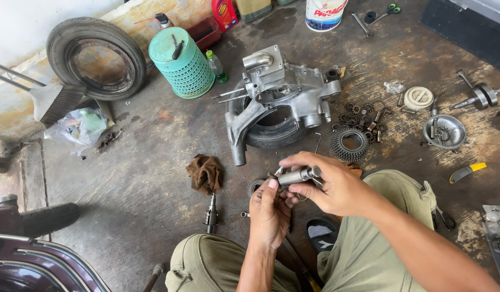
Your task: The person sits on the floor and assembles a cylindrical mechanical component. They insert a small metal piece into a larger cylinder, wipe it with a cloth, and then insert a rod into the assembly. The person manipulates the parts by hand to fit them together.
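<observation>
My right hand [328,184] grips a short grey metal shaft [299,175] and holds it level above my knees. My left hand [269,208] comes up from below, thumb and fingers pinching the shaft's left end, where a small metal piece sticks out. Just ahead on the concrete floor, a silver engine casing [285,89] rests on a small black tyre [271,132]. A stack of toothed gears [349,145] lies right of the tyre. A second shaft [211,213] lies on the floor left of my left hand.
A brown rag [205,173] lies to the left. Small gears and bolts [363,116], a round cap [418,98], a metal bowl [444,131] and a crankshaft [481,96] sit to the right. A teal basket [182,62], large tyre [95,57] and white bucket [324,13] stand farther back.
</observation>
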